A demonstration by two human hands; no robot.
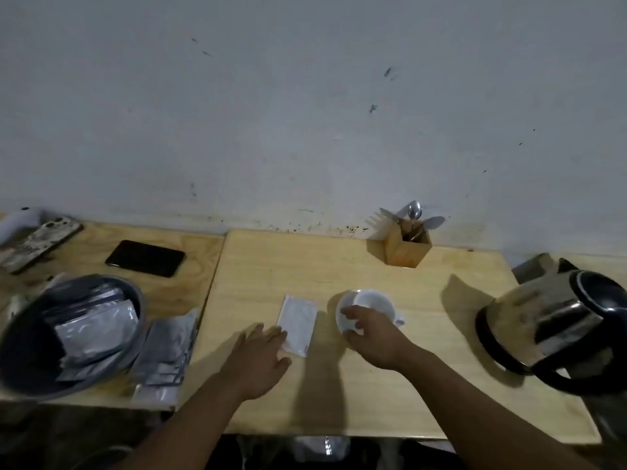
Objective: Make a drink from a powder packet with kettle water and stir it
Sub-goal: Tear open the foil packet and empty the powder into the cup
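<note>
A white powder packet (298,320) lies flat on the wooden table (373,395), near its middle. My left hand (261,357) rests beside it with the fingers spread, the fingertips touching the packet's lower left edge. Just right of the packet stands a white cup (369,301), tilted slightly toward me. My right hand (373,330) grips the cup's near rim and side. A steel kettle (543,320) with a black lid and handle stands at the right edge. Spoons and a fork (414,215) stick out of a wooden holder (405,251) by the wall.
On the left table a grey bowl (20,368) holds several silver packets (91,330), with more packets (166,354) lying beside it. A black phone (145,258) and a worn phone case (37,244) lie behind. The wall runs close along the back.
</note>
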